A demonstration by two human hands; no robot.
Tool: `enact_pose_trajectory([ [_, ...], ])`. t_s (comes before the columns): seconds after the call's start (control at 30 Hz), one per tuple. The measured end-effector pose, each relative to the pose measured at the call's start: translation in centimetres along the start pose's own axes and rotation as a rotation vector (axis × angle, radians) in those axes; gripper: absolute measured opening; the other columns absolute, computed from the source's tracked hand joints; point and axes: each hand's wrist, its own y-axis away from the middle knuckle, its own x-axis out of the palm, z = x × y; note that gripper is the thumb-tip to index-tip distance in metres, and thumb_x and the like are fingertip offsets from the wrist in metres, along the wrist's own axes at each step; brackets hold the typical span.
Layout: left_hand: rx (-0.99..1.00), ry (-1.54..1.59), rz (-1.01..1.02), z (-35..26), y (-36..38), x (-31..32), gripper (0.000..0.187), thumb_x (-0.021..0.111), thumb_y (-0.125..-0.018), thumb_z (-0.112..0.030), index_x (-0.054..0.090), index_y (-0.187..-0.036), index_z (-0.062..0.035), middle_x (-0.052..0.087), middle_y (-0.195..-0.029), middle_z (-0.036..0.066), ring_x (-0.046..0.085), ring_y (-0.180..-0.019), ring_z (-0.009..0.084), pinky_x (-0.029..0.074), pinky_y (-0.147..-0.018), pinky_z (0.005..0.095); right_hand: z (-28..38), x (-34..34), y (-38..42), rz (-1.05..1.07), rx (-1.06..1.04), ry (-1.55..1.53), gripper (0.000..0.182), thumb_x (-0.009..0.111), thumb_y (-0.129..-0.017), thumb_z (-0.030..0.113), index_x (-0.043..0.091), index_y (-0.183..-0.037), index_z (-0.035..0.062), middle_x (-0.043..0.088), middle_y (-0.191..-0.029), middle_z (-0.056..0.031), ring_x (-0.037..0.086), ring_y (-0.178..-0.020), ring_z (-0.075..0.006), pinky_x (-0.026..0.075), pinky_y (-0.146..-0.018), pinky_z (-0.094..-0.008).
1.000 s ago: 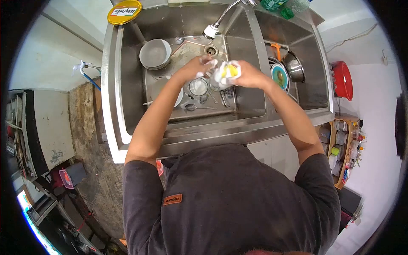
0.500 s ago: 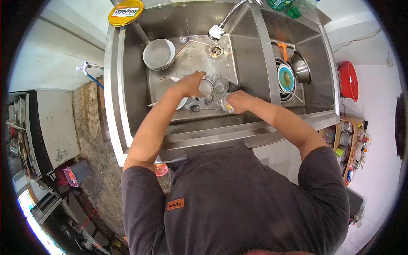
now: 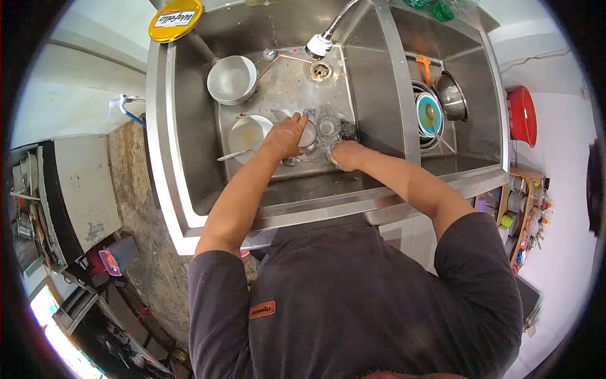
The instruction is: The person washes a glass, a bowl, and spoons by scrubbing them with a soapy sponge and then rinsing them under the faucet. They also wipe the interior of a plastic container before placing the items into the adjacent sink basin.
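In the left basin, my left hand (image 3: pixel 286 137) is closed at the side of a clear glass (image 3: pixel 307 134). My right hand (image 3: pixel 346 155) is wrapped round a small glass (image 3: pixel 333 151) near the basin's front. Another glass (image 3: pixel 328 126) stands between and behind my hands, with dark mesh (image 3: pixel 348 130) beside it. A spoon (image 3: pixel 292 162) lies below the glasses. Left of my left hand is a white bowl (image 3: pixel 245 134) with a utensil (image 3: pixel 233 155) across its rim. Stacked pale bowls (image 3: pixel 231 79) sit farther back.
A flexible faucet (image 3: pixel 319 45) hangs above the drain (image 3: pixel 320 70). The right basin holds a metal bowl (image 3: pixel 451 96), a turquoise bowl (image 3: pixel 429 116) and an orange-handled tool (image 3: pixel 425 68). A yellow lid (image 3: pixel 176 20) rests on the back left corner; a red basin (image 3: pixel 521 117) is at right.
My left hand has moved slightly right and down, uncovering more of the white bowl. My right hand has shifted slightly left with the small glass. The whole view has shifted a little.
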Motion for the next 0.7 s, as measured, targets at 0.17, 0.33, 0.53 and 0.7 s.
enact_pose_trajectory([
  [0.17, 0.023, 0.031, -0.054, 0.4, 0.0, 0.1, 0.085, 0.081, -0.064, -0.030, 0.039, -0.132, -0.0009, 0.051, -0.126, 0.020, 0.056, -0.113, 0.0356, 0.047, -0.096, 0.0409, 1.0, -0.1, 0.4, 0.114, 0.056, -0.035, 0.030, 0.070, -0.076, 0.019, 0.070, -0.099, 0.0001, 0.067, -0.109, -0.0183, 0.065, -0.103, -0.0336, 0.052, -0.087, -0.0422],
  [0.33, 0.036, 0.024, -0.091, 0.5, 0.2, 0.3, 0.087, 0.082, -0.063, -0.032, 0.040, -0.132, -0.0010, 0.050, -0.128, 0.019, 0.056, -0.113, 0.0355, 0.047, -0.095, 0.0410, 0.7, -0.8, 1.3, 0.145, 0.118, -0.025, 0.034, 0.070, -0.075, 0.020, 0.070, -0.103, 0.0022, 0.067, -0.110, -0.0183, 0.065, -0.102, -0.0330, 0.052, -0.087, -0.0425],
  [0.53, 0.074, 0.182, -0.121, 1.8, -0.4, 1.2, 0.089, 0.084, -0.060, -0.030, 0.040, -0.132, -0.0014, 0.050, -0.129, 0.020, 0.055, -0.113, 0.0371, 0.047, -0.096, 0.0415, 0.8, -1.3, 2.1, 0.120, 0.172, -0.175, 0.044, 0.075, -0.074, 0.032, 0.068, -0.106, 0.0022, 0.067, -0.110, -0.0192, 0.064, -0.104, -0.0343, 0.052, -0.088, -0.0431],
  [0.7, -0.001, 0.565, -0.186, 4.7, -1.6, 2.8, 0.092, 0.086, -0.058, -0.030, 0.040, -0.133, -0.0016, 0.053, -0.128, 0.019, 0.056, -0.114, 0.0342, 0.045, -0.099, 0.0383, -0.7, 0.3, 1.2, 0.107, 0.148, -0.263, 0.053, 0.075, -0.073, 0.040, 0.067, -0.108, 0.0014, 0.067, -0.111, -0.0196, 0.064, -0.104, -0.0350, 0.051, -0.089, -0.0433],
])
